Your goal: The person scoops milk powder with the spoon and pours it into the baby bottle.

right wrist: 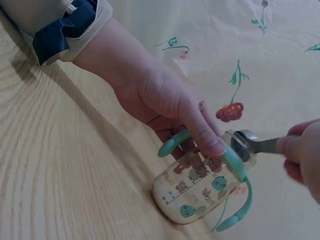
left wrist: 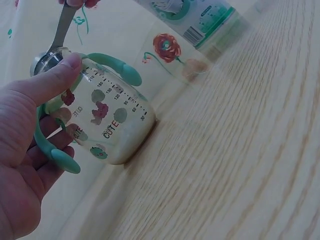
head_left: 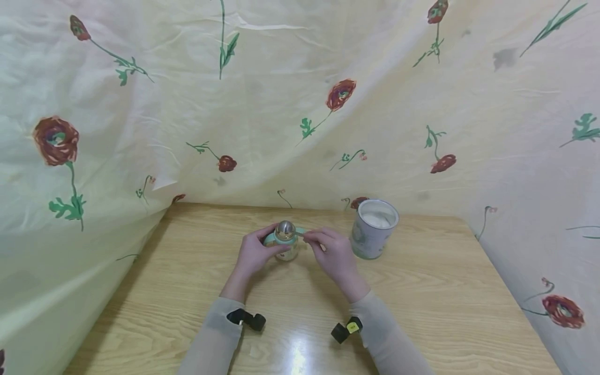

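My left hand [head_left: 253, 253] grips a clear baby bottle [left wrist: 112, 112] near its neck, thumb on the mint-green collar. The bottle has two mint-green side handles, printed cartoon figures and a measuring scale; pale stuff lies at its bottom. It stands on the table. With thumb and fingers my right hand [head_left: 335, 255] pinches the handle of a metal spoon [left wrist: 63, 25]. The round bowl of that spoon sits at the bottle's open mouth, its domed side seeming to face up in the head view. Whatever is under the bowl stays hidden.
An open tin [head_left: 360, 237] stands behind and right of my right hand, with white material inside. The wooden table [head_left: 431, 281] meets a flower-printed cloth [head_left: 262, 114] at the back and sides. Each wrist wears a small black camera.
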Action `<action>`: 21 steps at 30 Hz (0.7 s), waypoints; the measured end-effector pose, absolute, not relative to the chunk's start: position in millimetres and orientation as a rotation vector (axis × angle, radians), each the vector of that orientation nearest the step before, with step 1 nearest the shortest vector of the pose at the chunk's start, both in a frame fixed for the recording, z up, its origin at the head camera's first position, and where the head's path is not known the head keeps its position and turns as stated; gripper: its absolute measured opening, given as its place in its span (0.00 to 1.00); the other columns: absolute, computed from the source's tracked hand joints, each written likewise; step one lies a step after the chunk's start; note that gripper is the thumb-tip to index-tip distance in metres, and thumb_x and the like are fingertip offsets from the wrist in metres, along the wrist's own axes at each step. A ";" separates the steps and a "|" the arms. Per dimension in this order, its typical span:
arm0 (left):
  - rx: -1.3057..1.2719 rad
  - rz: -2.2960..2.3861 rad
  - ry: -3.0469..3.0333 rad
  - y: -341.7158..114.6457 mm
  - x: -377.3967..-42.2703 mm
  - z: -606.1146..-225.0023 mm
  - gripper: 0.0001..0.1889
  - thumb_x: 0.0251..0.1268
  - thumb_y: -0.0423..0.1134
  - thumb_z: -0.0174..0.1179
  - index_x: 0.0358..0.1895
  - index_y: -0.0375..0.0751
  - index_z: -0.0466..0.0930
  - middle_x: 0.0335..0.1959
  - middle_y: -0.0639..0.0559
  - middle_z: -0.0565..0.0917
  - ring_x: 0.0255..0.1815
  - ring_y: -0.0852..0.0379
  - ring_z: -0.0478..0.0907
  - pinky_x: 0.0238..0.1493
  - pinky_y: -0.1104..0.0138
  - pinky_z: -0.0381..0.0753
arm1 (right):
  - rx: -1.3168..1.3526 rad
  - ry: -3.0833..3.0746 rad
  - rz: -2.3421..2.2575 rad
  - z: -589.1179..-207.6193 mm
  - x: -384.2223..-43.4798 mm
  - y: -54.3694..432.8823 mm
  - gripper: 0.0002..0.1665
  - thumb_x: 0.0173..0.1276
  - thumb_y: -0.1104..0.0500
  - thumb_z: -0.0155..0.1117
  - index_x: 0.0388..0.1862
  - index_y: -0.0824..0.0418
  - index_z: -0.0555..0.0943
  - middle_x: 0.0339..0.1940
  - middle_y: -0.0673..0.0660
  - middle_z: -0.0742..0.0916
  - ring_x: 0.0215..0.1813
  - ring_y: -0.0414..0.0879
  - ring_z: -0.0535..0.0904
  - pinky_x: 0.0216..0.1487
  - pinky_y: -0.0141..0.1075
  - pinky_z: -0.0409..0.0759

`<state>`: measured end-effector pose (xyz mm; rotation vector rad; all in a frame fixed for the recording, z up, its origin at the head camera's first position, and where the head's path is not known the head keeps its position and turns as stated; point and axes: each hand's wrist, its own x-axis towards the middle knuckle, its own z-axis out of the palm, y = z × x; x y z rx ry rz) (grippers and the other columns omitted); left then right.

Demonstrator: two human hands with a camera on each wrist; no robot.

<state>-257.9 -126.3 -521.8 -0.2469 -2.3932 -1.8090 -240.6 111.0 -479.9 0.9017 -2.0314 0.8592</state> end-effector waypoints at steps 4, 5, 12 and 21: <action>-0.245 -1.805 -2.400 -125.8 -258.1 -521.4 0.37 0.51 0.47 0.87 0.68 0.49 0.86 0.64 0.50 0.87 0.68 0.47 0.81 0.72 0.49 0.77 | 0.911 -2.013 0.829 -480.2 -240.0 110.9 0.11 0.58 0.74 0.81 0.39 0.65 0.92 0.39 0.58 0.93 0.40 0.52 0.92 0.40 0.39 0.91; -0.247 -1.806 -2.400 -125.7 -258.3 -521.4 0.37 0.51 0.47 0.86 0.68 0.49 0.85 0.65 0.50 0.86 0.68 0.46 0.81 0.72 0.49 0.76 | 0.910 -2.014 0.824 -480.2 -239.9 111.0 0.11 0.58 0.74 0.81 0.39 0.65 0.92 0.39 0.58 0.93 0.40 0.52 0.92 0.41 0.40 0.91; -0.246 -1.827 -2.401 -125.5 -258.3 -521.0 0.36 0.52 0.48 0.86 0.67 0.50 0.86 0.65 0.51 0.86 0.69 0.47 0.81 0.73 0.49 0.76 | 0.879 -2.025 0.849 -480.4 -239.9 111.4 0.10 0.59 0.74 0.81 0.37 0.65 0.92 0.39 0.58 0.93 0.40 0.52 0.92 0.41 0.40 0.92; -0.235 -1.839 -2.397 -126.4 -259.0 -524.5 0.36 0.51 0.47 0.86 0.68 0.51 0.86 0.65 0.52 0.86 0.69 0.48 0.80 0.74 0.50 0.75 | 0.824 -2.068 0.905 -479.1 -239.4 111.3 0.07 0.63 0.70 0.81 0.40 0.64 0.92 0.38 0.57 0.94 0.36 0.48 0.91 0.36 0.37 0.91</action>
